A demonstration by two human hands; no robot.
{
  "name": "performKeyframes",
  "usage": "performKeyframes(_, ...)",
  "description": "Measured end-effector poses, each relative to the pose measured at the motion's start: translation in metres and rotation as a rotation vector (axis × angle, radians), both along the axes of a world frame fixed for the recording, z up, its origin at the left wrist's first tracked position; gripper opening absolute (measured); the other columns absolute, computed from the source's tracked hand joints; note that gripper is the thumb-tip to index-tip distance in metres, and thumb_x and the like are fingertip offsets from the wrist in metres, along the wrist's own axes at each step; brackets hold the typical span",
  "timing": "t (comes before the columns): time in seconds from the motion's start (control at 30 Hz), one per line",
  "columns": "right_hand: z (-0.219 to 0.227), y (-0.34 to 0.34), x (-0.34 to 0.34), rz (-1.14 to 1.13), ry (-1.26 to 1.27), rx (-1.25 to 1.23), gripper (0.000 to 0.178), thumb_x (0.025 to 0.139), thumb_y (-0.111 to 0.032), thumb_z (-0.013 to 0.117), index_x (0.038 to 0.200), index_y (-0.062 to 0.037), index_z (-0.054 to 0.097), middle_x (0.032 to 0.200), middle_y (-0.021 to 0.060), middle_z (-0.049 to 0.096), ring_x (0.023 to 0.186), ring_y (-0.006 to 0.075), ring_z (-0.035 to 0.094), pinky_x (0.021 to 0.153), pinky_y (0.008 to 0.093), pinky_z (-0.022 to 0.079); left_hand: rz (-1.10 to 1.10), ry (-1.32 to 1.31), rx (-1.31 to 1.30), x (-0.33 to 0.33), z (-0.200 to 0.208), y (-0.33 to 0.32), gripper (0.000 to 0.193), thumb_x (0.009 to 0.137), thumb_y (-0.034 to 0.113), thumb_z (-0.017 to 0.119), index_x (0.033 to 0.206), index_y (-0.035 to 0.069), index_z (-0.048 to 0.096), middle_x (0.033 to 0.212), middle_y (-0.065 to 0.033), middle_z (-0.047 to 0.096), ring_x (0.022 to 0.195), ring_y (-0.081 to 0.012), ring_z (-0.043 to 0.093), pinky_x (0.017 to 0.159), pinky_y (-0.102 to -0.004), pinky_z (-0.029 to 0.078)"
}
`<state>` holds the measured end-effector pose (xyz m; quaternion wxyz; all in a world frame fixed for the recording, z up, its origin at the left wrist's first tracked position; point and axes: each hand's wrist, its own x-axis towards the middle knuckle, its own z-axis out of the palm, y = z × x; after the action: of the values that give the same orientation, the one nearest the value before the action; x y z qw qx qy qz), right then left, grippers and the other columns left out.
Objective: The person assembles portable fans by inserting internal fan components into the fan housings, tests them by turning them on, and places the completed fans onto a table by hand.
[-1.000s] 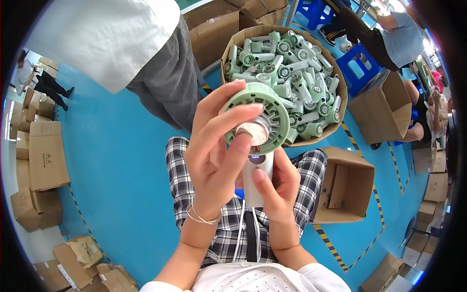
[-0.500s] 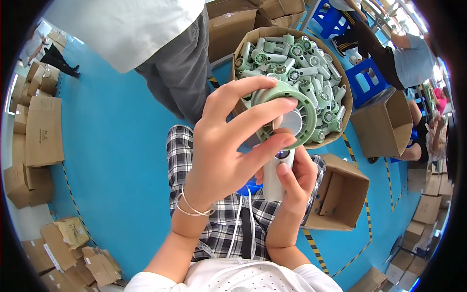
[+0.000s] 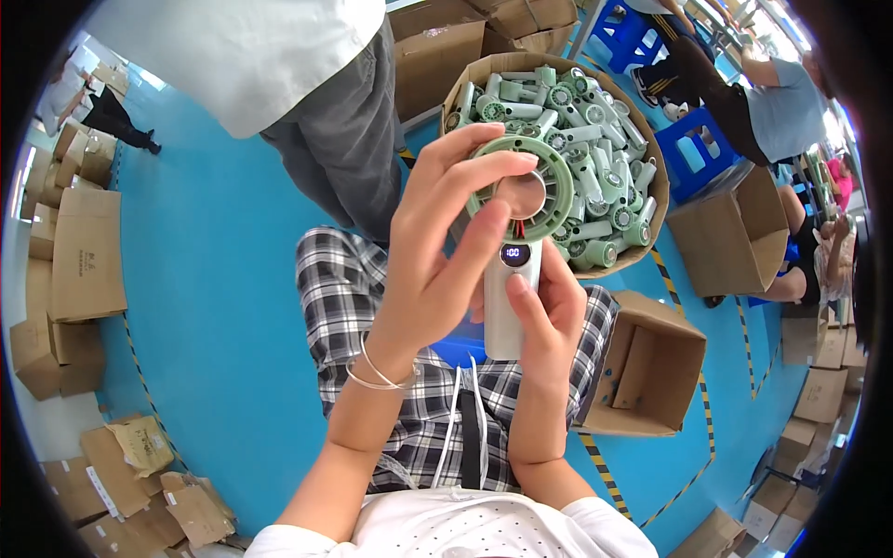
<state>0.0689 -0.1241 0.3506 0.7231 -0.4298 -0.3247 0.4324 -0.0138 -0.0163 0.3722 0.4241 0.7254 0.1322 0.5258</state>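
In the head view, the left forearm rises from the lower edge, left of centre, and leans rightward. Its wrist carries thin light bracelets (image 3: 377, 383), and the back of the left hand (image 3: 433, 246) shows toward the camera. Index and middle fingers arch over the upper left of the fan head, the thumb sits lower, and these digits stand a narrow gap apart around the round metallic hub (image 3: 523, 195); whether they pinch it I cannot tell. The right forearm comes up steeply, right of centre. The right hand (image 3: 547, 321) grips the handle, thumb laid on its front below the lit display (image 3: 514, 253), fingers wrapped round the right side and behind.

The handheld fan (image 3: 508, 302) is held just right of the frame's centre, above the person's lap. Its long axis runs nearly upright in the picture, the green ring at the top leaning slightly right and the pale handle's butt pointing down. The ring's open face is turned toward the camera, with red wires (image 3: 518, 228) visible under the hub.

Behind the ring, upper centre-right, stands a cardboard bin (image 3: 661, 200) full of similar green fans (image 3: 595, 158). An open carton (image 3: 686, 386) sits right of the checked trousers (image 3: 335, 298).
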Motion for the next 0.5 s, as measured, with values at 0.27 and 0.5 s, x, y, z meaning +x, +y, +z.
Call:
performKeyframes(0.27,-0.002,-0.007,0.007,-0.028,0.094,0.033,0.031,0.085,-0.007,0.052,0.112,0.0076,0.047,0.098,0.0168,0.061,0.071,0.0154,0.061,0.06,0.027,0.052,-0.213,-0.305,-0.36,0.0,-0.004,-0.009,0.068,0.088,0.037,0.051,0.135,-0.002,0.022,0.134,-0.0225,0.033,0.125,-0.0348,0.036,0.101,-0.0436,0.033)
performKeyframes(0.5,-0.002,-0.015,0.01,-0.064,0.113,0.11,0.03,0.085,-0.006,0.05,0.111,0.0065,0.046,0.098,0.0156,0.06,0.07,0.014,0.059,0.059,0.0258,0.051,0.712,0.127,-0.324,-0.055,-0.112,0.139,0.065,0.074,0.025,0.073,0.119,-0.007,0.038,0.122,-0.0218,0.041,0.11,-0.0284,0.046,0.093,-0.035,0.038)
